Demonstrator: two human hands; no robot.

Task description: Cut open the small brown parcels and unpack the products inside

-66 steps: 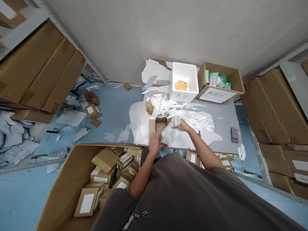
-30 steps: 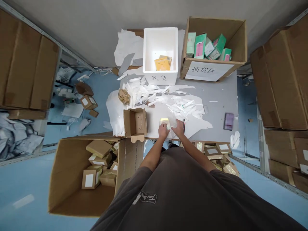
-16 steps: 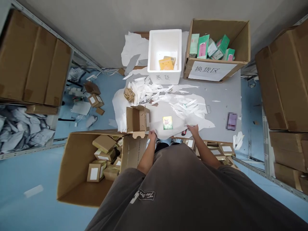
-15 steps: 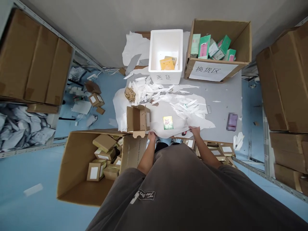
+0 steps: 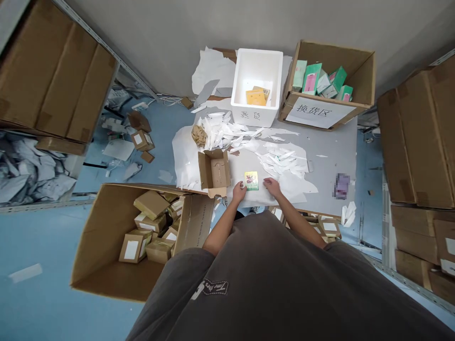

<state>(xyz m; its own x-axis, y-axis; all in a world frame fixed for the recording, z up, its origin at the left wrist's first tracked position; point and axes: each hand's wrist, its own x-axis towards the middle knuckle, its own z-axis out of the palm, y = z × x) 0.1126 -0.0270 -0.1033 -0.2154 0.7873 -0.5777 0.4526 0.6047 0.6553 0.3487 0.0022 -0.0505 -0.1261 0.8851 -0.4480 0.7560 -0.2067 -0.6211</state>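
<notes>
The packet [image 5: 251,181] lies lengthwise front to back; yellow end far.

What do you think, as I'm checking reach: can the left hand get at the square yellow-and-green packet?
Likely yes: the left hand is just beside the packet, with nothing visible blocking it.

The small flat rectangular packet [image 5: 251,181] is yellow at the top and green toward the bottom, with a reddish printed pattern. The tall open foam box [image 5: 257,115] is plain white with dark characters; the flat packets [image 5: 256,97] inside are orange-yellow. The open brown cardboard carton [image 5: 290,100] has a white label with black characters and contains green, pale-green and pink boxes [image 5: 311,78].
</notes>
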